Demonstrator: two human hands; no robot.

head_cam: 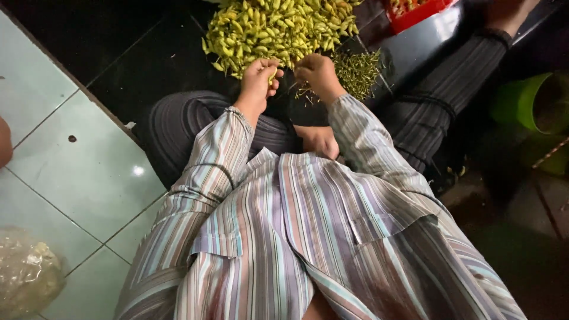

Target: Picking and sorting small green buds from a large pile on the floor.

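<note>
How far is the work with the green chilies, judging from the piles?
Done: a small heap of pulled stems lies beside the right hand. In hand: the left hand pinches one green chili at the edge of the chili pile, with the right hand close against it. Left: the chili pile is far larger than the stem heap, so most of the work seems to remain.

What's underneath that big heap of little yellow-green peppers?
The pepper heap lies on a dark sheet spread over the floor, with pale tiles beside it. The left hand and right hand work at its near edge. What lies under the heap's middle is covered.
</note>
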